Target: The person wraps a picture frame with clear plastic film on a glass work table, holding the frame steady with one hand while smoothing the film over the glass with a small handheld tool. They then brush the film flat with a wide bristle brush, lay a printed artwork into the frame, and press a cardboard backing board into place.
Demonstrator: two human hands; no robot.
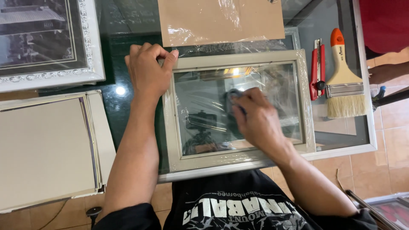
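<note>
We see a pale grey picture frame [238, 155], wrapped in clear plastic film, lying flat on the glass table [362, 140] directly in front of the person. The left hand [147, 70] grips the frame's top left corner with fingers curled over its edge, while the right hand [255, 119] rests on the glass pane in the middle, blurred, its fingers closed on something small and dark we cannot identify. A paintbrush [344, 81] and a red cutter [316, 70] lie just beside the frame's right edge, apart from both hands.

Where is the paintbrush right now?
The paintbrush lies at the right of the glass table, beside the red cutter, just right of the wrapped frame.
</note>
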